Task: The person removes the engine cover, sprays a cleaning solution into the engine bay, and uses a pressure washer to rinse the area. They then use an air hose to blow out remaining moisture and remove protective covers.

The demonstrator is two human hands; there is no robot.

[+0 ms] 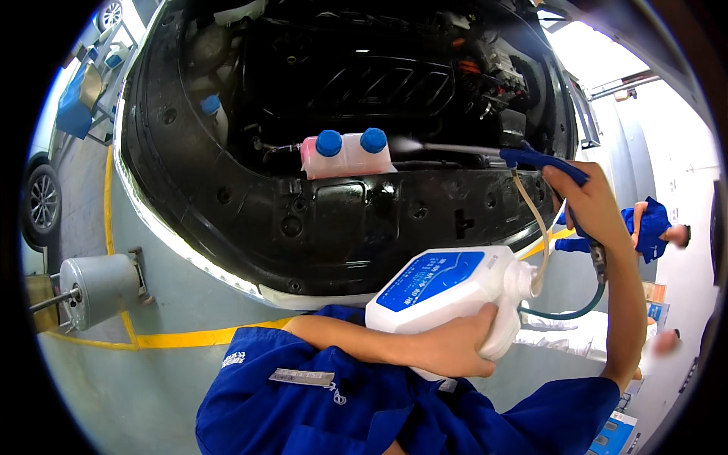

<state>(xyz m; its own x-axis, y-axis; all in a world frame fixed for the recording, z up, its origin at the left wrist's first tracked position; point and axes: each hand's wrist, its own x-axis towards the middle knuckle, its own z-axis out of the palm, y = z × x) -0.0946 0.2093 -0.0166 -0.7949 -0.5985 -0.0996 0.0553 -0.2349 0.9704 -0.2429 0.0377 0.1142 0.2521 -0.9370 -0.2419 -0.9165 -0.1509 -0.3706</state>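
My left hand (466, 337) grips a white plastic jug (493, 273) with a blue label, tilted on its side in front of my chest. My right hand (588, 193) is closed round the handle of a blue spray gun (531, 157), raised at the right of the engine bay. Its long thin nozzle (462, 150) points left, and a pale mist leaves the tip. A clear tube (535, 208) runs from the gun to the jug's open mouth. Just beyond the mist sits a translucent reservoir (349, 163) with pinkish fluid and two blue caps.
A dark engine cover (356, 83) fills the bay, with black front trim (341, 220) before it. A green hose (572, 312) hangs from the gun. At the left stand a grey cylinder (98, 288) and another car's wheel (44, 199). A person in blue (652, 227) is at the right.
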